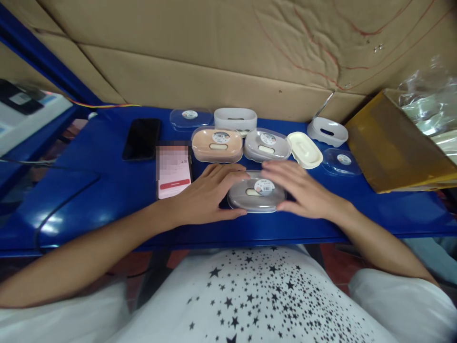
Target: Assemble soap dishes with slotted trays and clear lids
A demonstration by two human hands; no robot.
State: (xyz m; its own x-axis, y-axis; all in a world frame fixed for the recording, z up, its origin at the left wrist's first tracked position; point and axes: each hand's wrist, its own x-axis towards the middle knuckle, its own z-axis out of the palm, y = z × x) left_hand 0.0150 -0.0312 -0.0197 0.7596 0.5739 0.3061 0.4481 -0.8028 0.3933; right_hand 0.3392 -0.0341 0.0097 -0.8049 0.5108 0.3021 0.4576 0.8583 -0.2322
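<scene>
Grey soap box [256, 192] lies flat, long axis left-right; left hand [205, 193], right hand [298, 188] fingers clasp ends.

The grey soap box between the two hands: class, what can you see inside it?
Through the clear lid of the grey soap box, a pale insert and round label show. Left hand and right hand cover both ends.

Both hands [250, 190] clasp a grey soap box [256, 193] (lidded) on the blue table [107, 190].

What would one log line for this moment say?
left hand: on grey soap box | right hand: on its lid | surface: blue table
</scene>
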